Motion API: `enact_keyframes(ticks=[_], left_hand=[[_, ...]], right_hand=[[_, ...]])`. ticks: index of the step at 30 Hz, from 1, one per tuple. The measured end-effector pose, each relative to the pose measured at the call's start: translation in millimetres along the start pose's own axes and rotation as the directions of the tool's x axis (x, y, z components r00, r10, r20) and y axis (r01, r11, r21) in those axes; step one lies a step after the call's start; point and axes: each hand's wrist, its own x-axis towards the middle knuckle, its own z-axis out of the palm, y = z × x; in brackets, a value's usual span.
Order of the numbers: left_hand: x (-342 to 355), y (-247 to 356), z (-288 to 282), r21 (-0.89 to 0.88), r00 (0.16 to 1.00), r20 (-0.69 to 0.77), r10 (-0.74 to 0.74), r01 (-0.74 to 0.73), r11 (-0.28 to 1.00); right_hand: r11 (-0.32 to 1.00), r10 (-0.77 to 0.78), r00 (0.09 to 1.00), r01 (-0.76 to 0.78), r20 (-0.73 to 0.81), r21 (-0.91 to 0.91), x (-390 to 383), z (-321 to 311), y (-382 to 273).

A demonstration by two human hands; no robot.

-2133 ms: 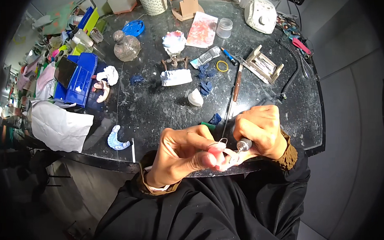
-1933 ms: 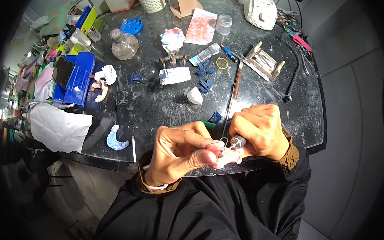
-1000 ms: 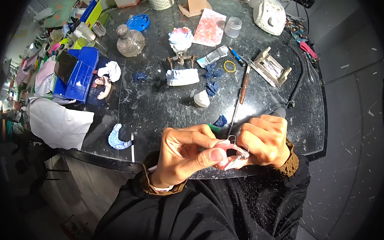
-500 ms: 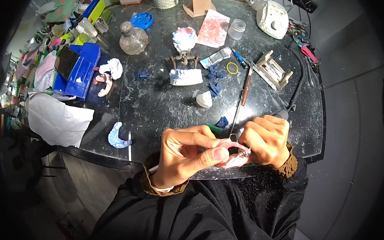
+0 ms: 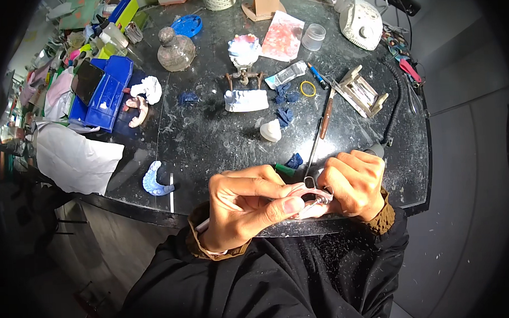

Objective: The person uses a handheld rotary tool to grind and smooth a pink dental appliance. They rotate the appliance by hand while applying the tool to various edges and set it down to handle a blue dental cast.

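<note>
My left hand (image 5: 242, 207) pinches a pink denture plate (image 5: 318, 191) with metal wire clasps between thumb and fingers, just over the table's near edge. My right hand (image 5: 353, 183) is curled tightly around a handpiece (image 5: 374, 150), whose dark rear end and cord show behind the knuckles. A small metal bit at its front meets the plate's right side; the rest is hidden by my fingers. Pale specks of dust are scattered over my dark clothing and in the air at lower right. A long thin metal instrument (image 5: 313, 148) lies just beyond the plate.
Mid-table stands an articulator (image 5: 244, 76) with white plaster models. A blue dental model (image 5: 155, 179) lies at near left, beside a white sheet (image 5: 78, 157) and a blue box (image 5: 111, 94). At right are a metal frame (image 5: 362, 93), a wooden-handled tool (image 5: 327, 117) and a coiled cord (image 5: 399, 100).
My left hand has shifted very slightly left, and the plate is tilted a little differently. Both hands keep their grips, and the flying specks have changed places.
</note>
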Motion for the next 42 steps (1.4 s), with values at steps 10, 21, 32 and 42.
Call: enact_keyframes(ticks=[10, 21, 32, 42], left_hand=[[1, 3, 4, 0.068, 0.999, -0.028, 0.014, -0.013, 0.998], [-2, -1, 7, -0.002, 0.999, -0.038, 0.038, -0.039, 0.999], [-2, -13, 7, -0.467, 0.978, 0.141, -0.151, 0.201, 0.861], [-5, -14, 5, -0.475, 0.974, 0.143, -0.176, 0.224, 0.851]], right_hand=[[0.993, -0.087, 0.994, 0.081, -0.071, -0.082, -4, 1, 1], [0.996, -0.085, 0.993, 0.083, -0.082, -0.027, -3, -1, 2], [0.85, 0.114, 0.987, -0.154, 0.11, 0.504, -3, 2, 4], [0.877, -0.022, 0.999, 0.006, 0.029, 0.48, -5, 5, 5]])
